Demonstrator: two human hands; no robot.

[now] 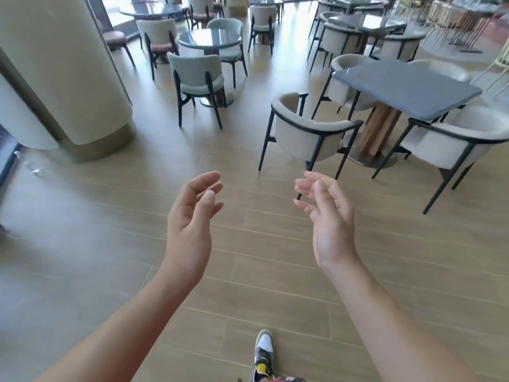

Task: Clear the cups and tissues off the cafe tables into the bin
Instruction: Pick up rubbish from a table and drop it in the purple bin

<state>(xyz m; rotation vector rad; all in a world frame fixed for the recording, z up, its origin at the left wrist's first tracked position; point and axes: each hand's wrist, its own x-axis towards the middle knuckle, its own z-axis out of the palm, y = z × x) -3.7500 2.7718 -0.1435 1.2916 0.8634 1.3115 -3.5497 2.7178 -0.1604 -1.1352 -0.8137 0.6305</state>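
Observation:
My left hand [192,216] and my right hand [327,216] are raised in front of me over the wooden floor, palms facing each other, fingers loosely curled, and both hold nothing. No cup, tissue or bin shows in the head view. The nearest table is a dark square one [407,86] ahead on the right; its top looks bare. A round glass table [209,40] stands farther back on the left.
Cream armchairs [311,128] ring the square table, one just beyond my right hand. Grey chairs [198,78] surround the round table. A large cream column [68,78] stands at the left. My shoe [264,351] is on the floor below.

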